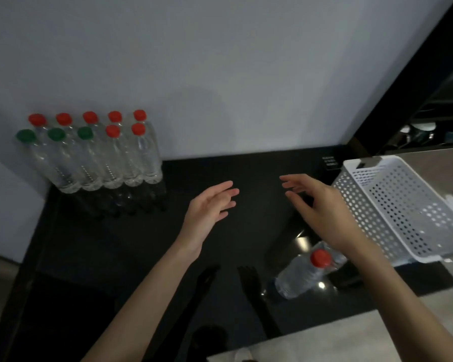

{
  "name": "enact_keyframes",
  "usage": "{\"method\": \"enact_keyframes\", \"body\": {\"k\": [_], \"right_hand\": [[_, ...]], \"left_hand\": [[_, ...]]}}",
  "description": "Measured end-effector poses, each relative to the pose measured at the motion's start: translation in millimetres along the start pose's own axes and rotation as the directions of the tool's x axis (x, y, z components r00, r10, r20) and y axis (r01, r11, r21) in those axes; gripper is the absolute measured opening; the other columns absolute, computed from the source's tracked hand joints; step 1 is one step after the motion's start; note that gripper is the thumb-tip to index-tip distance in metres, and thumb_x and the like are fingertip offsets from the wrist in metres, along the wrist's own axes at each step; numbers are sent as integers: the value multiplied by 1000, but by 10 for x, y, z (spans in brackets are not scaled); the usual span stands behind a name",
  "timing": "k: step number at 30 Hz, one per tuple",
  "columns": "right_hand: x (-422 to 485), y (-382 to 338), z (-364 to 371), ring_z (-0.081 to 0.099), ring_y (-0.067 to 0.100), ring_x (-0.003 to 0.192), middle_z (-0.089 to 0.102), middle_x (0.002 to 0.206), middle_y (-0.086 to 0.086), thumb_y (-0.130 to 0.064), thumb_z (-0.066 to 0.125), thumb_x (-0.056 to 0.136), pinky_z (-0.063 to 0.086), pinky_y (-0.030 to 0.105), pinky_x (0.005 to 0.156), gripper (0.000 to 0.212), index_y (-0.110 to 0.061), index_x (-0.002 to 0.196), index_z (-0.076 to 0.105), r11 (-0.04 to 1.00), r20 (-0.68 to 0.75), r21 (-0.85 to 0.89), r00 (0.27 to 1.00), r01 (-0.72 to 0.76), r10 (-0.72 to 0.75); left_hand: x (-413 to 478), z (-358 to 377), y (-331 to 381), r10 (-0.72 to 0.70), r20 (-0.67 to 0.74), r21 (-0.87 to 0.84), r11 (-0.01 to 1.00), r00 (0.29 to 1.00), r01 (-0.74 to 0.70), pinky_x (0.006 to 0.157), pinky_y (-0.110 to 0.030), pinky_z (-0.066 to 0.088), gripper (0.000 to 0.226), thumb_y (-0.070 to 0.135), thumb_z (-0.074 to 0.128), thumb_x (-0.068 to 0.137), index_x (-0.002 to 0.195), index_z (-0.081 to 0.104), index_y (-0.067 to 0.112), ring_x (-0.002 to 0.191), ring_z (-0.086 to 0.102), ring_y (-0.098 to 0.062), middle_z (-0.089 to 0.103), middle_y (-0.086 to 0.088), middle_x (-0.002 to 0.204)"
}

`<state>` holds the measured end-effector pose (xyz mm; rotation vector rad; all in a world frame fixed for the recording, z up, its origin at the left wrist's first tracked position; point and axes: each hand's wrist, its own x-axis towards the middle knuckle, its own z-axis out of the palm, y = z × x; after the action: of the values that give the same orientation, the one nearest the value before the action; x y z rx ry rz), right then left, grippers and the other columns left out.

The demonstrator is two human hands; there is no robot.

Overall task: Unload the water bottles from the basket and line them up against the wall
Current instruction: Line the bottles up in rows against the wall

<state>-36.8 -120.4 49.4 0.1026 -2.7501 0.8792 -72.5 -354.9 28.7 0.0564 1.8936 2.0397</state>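
While both forearms reach over the bench (115, 244), the left hand (209, 207) and right hand (314, 205) hover empty, fingers loosely spread.

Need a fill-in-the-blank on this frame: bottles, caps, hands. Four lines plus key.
1. The clear plastic water bottles by the grey wall stand in ___ rows.
2. ___ of them have green caps.
3. The lone clear bottle near the white perforated plastic basket has a ___ cap.
4. The left hand and right hand hold ___.
Missing words: two; three; red; nothing.
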Motion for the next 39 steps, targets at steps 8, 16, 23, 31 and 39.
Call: {"method": "enact_keyframes", "body": {"k": [8,16,23,31,39], "right_hand": [[-835,793,-397,58,14,103,61,113,-4,-17,65,90,48,29,89,40,-18,129,57,996,2,-77,999,-42,42],[-1154,1210,-178,60,1,102,61,113,-14,-23,72,85,50,26,88,49,-26,127,49,972,138,125,974,-199,182],[-1143,1282,-18,65,2,86,66,96,-9,-24,82,74,53,25,73,43,-31,104,51,906,215,245,931,-345,296],[-1105,1315,38,63,6,87,61,94,-11,-29,81,72,54,31,78,53,-27,112,47,901,258,201,908,-385,330],[-963,1244,74,66,17,94,66,100,-5,-32,80,73,56,43,87,54,-26,116,48,921,264,131,908,-367,325]], "left_hand": [[-363,1086,-484,-53,138,165,986,989,30,80,-6,47,42,34,63,91,132,55,30,106,59,13,62,16,124],[-425,1510,-1142,-94,190,412,911,977,8,89,-12,43,53,31,77,82,126,50,40,113,54,10,59,15,124],[-340,1624,-1304,-37,42,541,841,998,9,93,-34,53,55,29,82,68,114,54,38,101,63,1,65,15,105],[-332,1642,-1416,-62,-37,520,851,997,72,96,-36,53,59,35,85,63,113,54,36,103,62,-2,67,15,103],[-317,1162,-1343,-53,-142,539,834,989,122,104,-43,46,63,22,89,60,114,56,29,115,58,-11,63,11,113]]}}
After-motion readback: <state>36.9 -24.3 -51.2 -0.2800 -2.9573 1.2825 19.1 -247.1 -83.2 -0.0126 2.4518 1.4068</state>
